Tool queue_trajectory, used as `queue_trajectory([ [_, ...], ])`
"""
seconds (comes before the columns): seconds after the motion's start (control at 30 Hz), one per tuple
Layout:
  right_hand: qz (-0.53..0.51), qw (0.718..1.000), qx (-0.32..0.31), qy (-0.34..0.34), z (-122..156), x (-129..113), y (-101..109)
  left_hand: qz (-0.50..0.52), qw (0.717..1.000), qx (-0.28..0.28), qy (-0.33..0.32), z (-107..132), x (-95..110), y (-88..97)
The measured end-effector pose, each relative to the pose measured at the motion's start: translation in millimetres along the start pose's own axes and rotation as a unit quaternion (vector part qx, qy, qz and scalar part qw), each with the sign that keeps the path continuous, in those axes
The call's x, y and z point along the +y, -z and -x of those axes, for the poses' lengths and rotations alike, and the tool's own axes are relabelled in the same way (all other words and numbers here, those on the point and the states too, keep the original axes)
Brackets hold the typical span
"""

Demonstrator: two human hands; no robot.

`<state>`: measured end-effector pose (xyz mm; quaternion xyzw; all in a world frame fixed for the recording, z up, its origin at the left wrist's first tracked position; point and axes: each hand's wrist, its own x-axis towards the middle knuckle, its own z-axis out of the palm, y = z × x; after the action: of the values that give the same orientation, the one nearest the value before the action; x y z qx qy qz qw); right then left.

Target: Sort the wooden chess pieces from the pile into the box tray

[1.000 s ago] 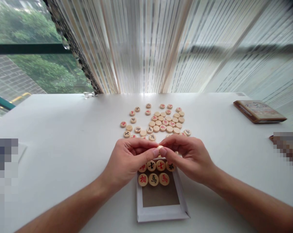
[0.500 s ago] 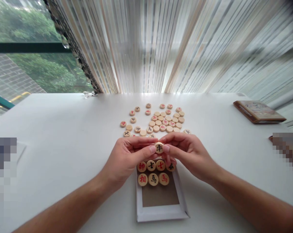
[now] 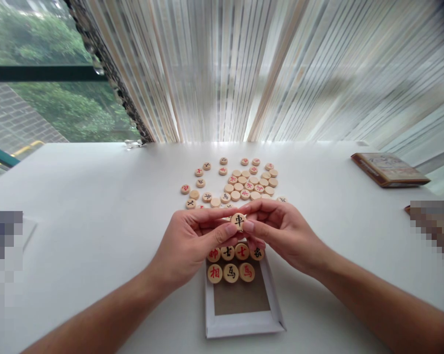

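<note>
Between the fingertips of my left hand (image 3: 194, 241) and my right hand (image 3: 281, 233) is a round wooden Chinese chess piece (image 3: 238, 222) with a black character, its face turned towards me. Both hands are closed on it, thumbs at its two sides. It is held above the far end of a shallow white box (image 3: 244, 325) with a brown bottom. Inside the box lie several pieces in two rows, among them a red-marked piece (image 3: 214, 273) and a black-marked piece (image 3: 231, 273). My hands hide the far edge of the box.
Beyond my hands, many loose chess pieces (image 3: 238, 187) lie on the white table (image 3: 115, 216), some face up, some blank side up. A brown box or book (image 3: 391, 169) lies at the right. String curtains (image 3: 214, 73) hang behind the table's far edge.
The held piece has tilted to face me more squarely and sits slightly higher. Both hands stay closed on it. The whole view has shifted a little.
</note>
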<state>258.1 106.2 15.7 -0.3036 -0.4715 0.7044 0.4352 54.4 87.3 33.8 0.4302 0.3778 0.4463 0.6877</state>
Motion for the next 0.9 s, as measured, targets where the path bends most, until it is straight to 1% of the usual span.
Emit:
queue_trajectory([
  [0.1,-0.004,1.0,-0.003,-0.005,0,0,1,-0.03,0.999,-0.014,-0.02,1,1,0.6],
  [0.3,-0.004,0.999,0.003,-0.041,-1,-2,-3,-0.114,0.99,0.016,-0.08,5,-5,-2.2],
  [0.4,0.008,0.998,0.008,-0.066,0,-3,-5,-0.165,0.978,0.02,-0.126,6,-9,-2.0],
  [0.5,0.021,0.997,-0.001,-0.08,1,-2,-6,-0.233,0.958,0.018,-0.166,6,-9,-0.6],
  [0.67,0.03,0.997,-0.004,-0.068,3,-3,-8,-0.311,0.924,0.003,-0.224,7,-6,-0.4],
  [0.73,0.041,0.997,-0.004,-0.063,4,-4,-9,-0.332,0.913,0.001,-0.238,7,-5,-0.6],
  [0.8,0.056,0.997,-0.003,-0.057,5,-5,-9,-0.339,0.908,0.001,-0.246,8,-5,-0.5],
  [0.9,0.073,0.996,-0.003,-0.046,6,-8,-9,-0.331,0.912,0.009,-0.241,8,-6,0.1],
])
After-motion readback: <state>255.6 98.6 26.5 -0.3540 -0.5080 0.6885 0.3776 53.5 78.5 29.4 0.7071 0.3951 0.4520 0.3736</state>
